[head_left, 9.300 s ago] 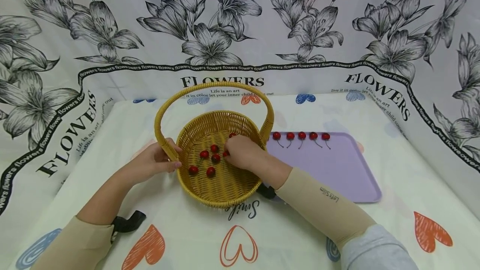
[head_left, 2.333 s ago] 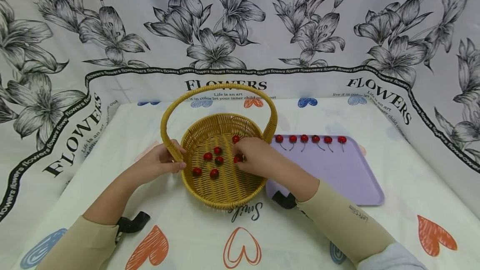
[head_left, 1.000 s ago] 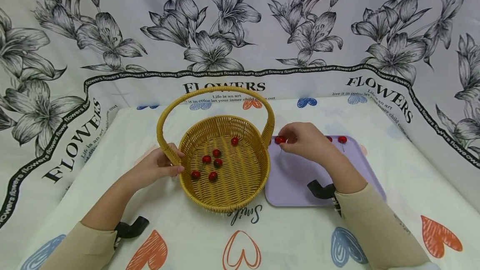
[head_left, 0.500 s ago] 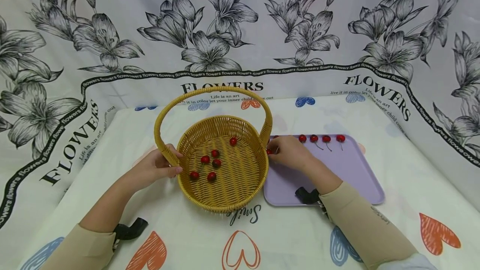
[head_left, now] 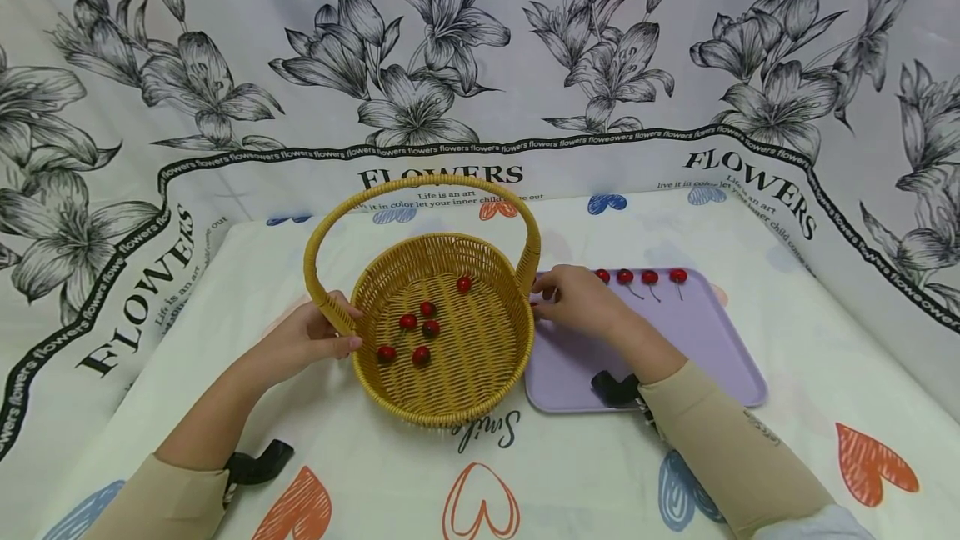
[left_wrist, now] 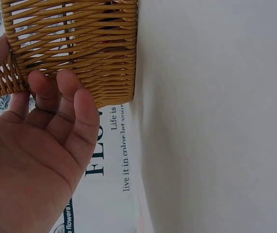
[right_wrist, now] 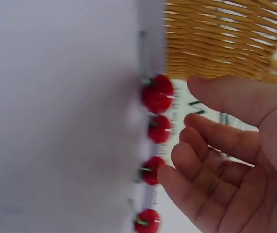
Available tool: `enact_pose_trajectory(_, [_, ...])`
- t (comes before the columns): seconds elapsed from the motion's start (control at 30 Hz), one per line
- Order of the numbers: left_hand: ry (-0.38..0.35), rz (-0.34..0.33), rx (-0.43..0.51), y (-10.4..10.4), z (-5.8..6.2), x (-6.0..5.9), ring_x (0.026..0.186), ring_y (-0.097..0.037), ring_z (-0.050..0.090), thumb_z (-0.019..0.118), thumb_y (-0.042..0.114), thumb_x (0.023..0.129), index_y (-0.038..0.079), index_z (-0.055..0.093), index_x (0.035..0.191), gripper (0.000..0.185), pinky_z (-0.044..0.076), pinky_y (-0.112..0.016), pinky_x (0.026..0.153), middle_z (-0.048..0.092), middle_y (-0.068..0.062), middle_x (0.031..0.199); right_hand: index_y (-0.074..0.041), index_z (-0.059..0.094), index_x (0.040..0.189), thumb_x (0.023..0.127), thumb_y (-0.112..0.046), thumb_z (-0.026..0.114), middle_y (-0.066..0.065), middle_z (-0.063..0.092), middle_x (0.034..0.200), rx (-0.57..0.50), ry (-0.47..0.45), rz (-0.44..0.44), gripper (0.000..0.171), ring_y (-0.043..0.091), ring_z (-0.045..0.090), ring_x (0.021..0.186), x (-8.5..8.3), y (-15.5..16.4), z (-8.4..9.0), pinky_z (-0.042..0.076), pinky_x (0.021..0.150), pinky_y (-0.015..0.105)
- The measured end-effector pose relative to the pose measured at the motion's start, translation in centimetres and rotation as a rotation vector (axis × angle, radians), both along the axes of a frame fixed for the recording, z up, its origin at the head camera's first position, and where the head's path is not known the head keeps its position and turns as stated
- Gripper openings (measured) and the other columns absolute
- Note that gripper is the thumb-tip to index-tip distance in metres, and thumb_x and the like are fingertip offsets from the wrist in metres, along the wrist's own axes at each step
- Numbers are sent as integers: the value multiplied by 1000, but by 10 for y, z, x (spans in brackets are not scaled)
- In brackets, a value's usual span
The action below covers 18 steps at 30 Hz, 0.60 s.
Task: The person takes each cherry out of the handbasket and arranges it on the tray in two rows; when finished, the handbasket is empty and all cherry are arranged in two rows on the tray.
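A woven yellow basket (head_left: 450,394) with a tall arched handle stands mid-table and holds several red cherries (head_left: 421,354). My left hand (head_left: 341,332) grips the basket's left rim at the foot of the handle; in the left wrist view its fingers (left_wrist: 56,87) lie against the woven wall (left_wrist: 80,43). To the right lies a lilac tray (head_left: 697,348) with a row of cherries (head_left: 649,277) along its far edge. My right hand (head_left: 542,294) hovers over the tray's far left corner beside the basket. Its fingers (right_wrist: 211,136) are loosely spread next to that row (right_wrist: 157,93) and hold nothing.
The table wears a pale cloth printed with hearts (head_left: 873,461), and a flower-printed sheet (head_left: 450,65) hangs behind and at both sides. Black wrist straps (head_left: 258,461) show near both forearms. The tray's near half is bare.
A second ago my right hand pinched a cherry above the tray's far left. It has since sunk to that corner and its fingers have opened. My left hand has kept its hold.
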<state>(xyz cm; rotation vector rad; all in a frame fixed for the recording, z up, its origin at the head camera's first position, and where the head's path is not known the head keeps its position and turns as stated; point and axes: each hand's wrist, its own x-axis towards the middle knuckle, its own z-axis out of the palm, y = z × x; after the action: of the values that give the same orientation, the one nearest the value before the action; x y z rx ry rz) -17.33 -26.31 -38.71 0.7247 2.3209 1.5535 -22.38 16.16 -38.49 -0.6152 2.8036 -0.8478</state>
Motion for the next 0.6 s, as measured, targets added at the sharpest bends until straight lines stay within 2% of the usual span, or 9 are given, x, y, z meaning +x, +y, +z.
enact_pose_trajectory(0.37, [6, -9, 7, 0, 0, -1, 73, -17, 61, 68, -1, 96, -5, 53, 114, 24, 55, -34, 65, 61, -10, 95, -9, 74, 118, 93, -24, 78, 4, 66, 98, -78, 71, -133, 30, 23, 59, 90, 21, 18, 59, 52, 72, 36])
enact_pose_trajectory(0.6, [-1, -7, 10, 0, 1, 0, 72, -18, 61, 69, 0, 96, -5, 54, 114, 24, 55, -35, 64, 62, -10, 93, -13, 75, 114, 94, -23, 75, 3, 65, 97, -164, 101, -154, 22, 23, 59, 95, 43, 23, 86, 53, 73, 38])
